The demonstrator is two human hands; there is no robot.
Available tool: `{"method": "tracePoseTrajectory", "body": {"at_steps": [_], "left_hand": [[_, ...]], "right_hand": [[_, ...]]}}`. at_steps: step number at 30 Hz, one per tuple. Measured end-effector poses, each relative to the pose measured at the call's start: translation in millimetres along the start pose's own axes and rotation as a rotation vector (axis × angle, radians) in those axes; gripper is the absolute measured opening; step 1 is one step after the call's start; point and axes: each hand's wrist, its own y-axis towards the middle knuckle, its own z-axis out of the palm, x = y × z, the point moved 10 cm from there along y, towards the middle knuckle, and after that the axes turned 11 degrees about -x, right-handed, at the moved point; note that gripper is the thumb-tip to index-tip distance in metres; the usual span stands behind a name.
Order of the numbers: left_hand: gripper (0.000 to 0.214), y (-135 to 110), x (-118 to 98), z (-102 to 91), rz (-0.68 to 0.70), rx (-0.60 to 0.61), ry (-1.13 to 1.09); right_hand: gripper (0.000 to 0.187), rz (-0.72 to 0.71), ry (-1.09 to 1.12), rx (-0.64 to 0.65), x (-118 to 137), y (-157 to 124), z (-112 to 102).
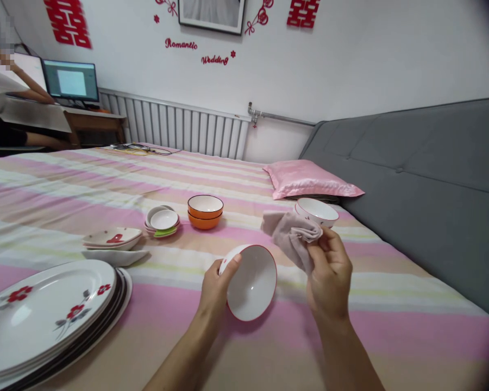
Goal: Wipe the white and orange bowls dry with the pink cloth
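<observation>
My left hand [214, 290] grips a white bowl with a red rim [252, 285] by its edge, tilted so its inside faces right. Just to the right of the bowl, my right hand [330, 274] is closed on a crumpled beige cloth [293, 233], apart from the bowl. Both are held above a striped pink bedspread [106, 184]. Behind the cloth sit stacked white bowls with red flowers [318, 210].
Stacked orange bowls [205, 210], small saucers [163, 221], square dishes [112, 239] and a stack of large oval flowered plates [49, 309] lie on the bed at left. A pink pillow [309, 179] and grey headboard [424, 184] are at right. A person sits at a desk with monitors [70, 80] at far left.
</observation>
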Motion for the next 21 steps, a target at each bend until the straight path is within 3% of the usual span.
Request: {"method": "tracePoseTrajectory", "body": {"at_steps": [2,4,7,11,14,21], "left_hand": [[0.055,-1,3,2.7,-0.018,0.03,0.046],[0.056,-1,5,5.6,-0.027,0.059,0.077],[0.057,0,2,8.6,0.007,0.078,0.089],[0.055,3,-1,9.3,0.052,0.075,0.078],[0.055,4,1,10.0,0.042,0.083,0.067],[0.055,2,-5,11.2,0.103,0.095,0.111]], "right_hand": [[0.024,-0.051,-0.016,0.015,4,-1,1],[0.023,-0.079,-0.066,0.121,4,-5,11],[0.024,-0.172,-0.237,0.409,1,-21,37],[0.039,-0.376,-0.496,0.74,-1,-50,63],[0.044,-0.423,-0.553,0.806,-1,-58,68],[0.037,-0.369,-0.562,0.809,-5,-56,68]]}}
